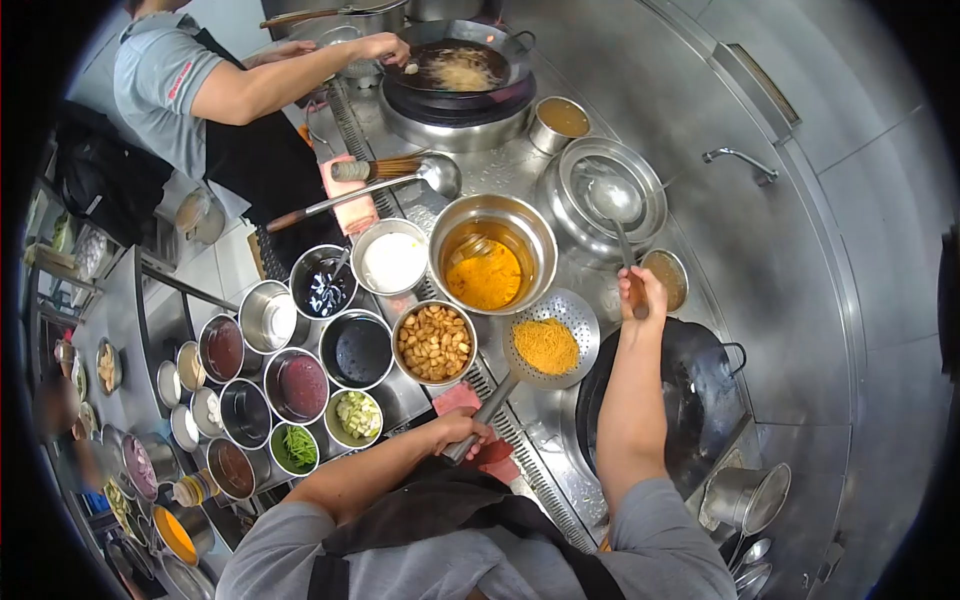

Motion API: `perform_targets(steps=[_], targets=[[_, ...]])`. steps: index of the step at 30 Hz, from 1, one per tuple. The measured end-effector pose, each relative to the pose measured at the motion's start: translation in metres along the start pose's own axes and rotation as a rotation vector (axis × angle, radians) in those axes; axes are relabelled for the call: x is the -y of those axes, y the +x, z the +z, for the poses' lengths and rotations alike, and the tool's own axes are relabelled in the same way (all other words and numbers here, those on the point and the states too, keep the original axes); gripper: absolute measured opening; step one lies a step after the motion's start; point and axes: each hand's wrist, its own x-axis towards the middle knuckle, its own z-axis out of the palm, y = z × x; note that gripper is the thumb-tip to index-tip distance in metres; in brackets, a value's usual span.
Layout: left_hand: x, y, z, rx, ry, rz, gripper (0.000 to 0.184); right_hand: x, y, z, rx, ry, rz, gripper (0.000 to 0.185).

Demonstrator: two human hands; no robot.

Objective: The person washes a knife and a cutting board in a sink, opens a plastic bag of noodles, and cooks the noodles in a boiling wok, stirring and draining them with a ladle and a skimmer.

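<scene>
My left hand (461, 433) is wrapped round the handle of a perforated skimmer (586, 322). Orange-yellow shreds (546, 347) lie in the skimmer, just right of a steel pot (545, 238) that holds orange liquid. My right hand (641, 294) grips the wooden-handled ladle (622, 236). Its bowl rests over the round steel vessel (657, 190) at the upper right. Below my right hand is a dark wok (705, 400). A bowl of browned chunks (434, 343) stands left of the skimmer.
A co-worker (240, 90) at the upper left reaches over a wok (505, 80) of bubbling oil. Many sauce and ingredient bowls, such as one of green pieces (294, 448), crowd the left. Another ladle (437, 177) and a brush (384, 168) lie behind. A faucet (740, 160) projects from the right wall.
</scene>
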Motion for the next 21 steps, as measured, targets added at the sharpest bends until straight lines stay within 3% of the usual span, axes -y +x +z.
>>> perform_targets(steps=[3,4,9,18,21], targets=[[-0.016,0.015,0.003,0.12,-0.016,0.048,0.016,-0.001,-0.05,-0.007,0.04,0.094,-0.047,0.011],[-0.026,0.012,0.009,-0.011,-0.003,0.018,0.018,0.001,-0.07,-0.009,0.058,0.11,-0.079,0.011],[-0.047,0.025,0.004,-0.013,0.0,0.062,0.021,-0.004,-0.159,-0.031,0.211,0.062,-0.131,0.038],[-0.06,0.009,0.009,0.018,-0.015,0.04,0.026,-0.032,-0.272,-0.065,-0.009,-0.154,0.011,0.051],[-0.056,0.006,0.007,0.031,-0.058,0.061,0.025,-0.038,-0.289,-0.082,-0.026,-0.446,0.124,0.053]])
